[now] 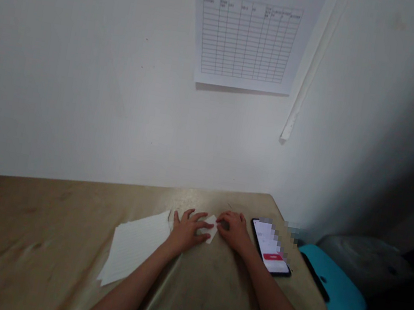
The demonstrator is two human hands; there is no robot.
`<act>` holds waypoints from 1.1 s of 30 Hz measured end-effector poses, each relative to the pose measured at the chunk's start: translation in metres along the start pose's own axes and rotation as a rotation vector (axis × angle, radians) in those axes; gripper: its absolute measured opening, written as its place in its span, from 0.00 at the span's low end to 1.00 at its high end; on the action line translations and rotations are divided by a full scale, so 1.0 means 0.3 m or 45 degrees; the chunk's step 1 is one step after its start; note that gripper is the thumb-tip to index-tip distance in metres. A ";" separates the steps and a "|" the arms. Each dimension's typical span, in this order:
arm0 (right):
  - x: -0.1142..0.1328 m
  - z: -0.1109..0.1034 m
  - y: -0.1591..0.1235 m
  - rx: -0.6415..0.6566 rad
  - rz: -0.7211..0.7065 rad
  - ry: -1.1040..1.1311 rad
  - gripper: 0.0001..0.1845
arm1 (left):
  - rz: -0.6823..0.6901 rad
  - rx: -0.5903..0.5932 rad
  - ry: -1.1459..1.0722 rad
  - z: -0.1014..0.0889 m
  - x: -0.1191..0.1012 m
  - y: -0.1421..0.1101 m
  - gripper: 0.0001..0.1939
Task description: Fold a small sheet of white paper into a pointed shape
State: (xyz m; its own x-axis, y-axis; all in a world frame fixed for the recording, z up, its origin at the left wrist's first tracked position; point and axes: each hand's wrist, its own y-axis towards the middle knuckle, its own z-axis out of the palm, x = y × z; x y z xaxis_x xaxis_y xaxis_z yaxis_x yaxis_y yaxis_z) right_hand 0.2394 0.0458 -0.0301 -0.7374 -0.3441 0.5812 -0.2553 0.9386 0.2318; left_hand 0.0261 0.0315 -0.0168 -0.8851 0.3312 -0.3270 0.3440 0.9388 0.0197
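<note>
A small white piece of paper (212,234), which looks folded, lies on the cloth-covered table between my hands. My left hand (186,232) rests to its left with fingers spread, the thumb and index fingertips touching the paper. On the other side, my right hand (234,230) has its fingers curled together at the paper's right edge. The fingertips partly hide the paper, so its exact folds cannot be made out. Beside my left forearm lie several loose sheets of lined white paper (133,248), stacked unevenly.
A phone (271,248) with a lit screen lies right of my right forearm. The brown table cover (39,233) has creases. Past the right edge stands a turquoise stool or chair (343,289). A printed table sheet (250,40) hangs on the white wall behind.
</note>
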 end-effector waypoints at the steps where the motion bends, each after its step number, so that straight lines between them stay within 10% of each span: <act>1: 0.000 -0.002 -0.002 0.008 0.000 0.005 0.11 | -0.007 0.000 0.003 0.000 -0.001 0.000 0.18; 33: 0.019 -0.011 -0.052 0.134 -0.061 -0.060 0.29 | -0.057 0.015 0.009 -0.002 -0.005 0.005 0.18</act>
State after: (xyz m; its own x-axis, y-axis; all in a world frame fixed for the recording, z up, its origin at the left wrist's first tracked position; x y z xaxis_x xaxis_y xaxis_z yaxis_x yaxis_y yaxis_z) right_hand 0.2411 0.0291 -0.0279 -0.7507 -0.3897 0.5334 -0.3533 0.9192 0.1743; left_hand 0.0279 0.0324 -0.0157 -0.9018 0.2897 -0.3207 0.3077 0.9515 -0.0058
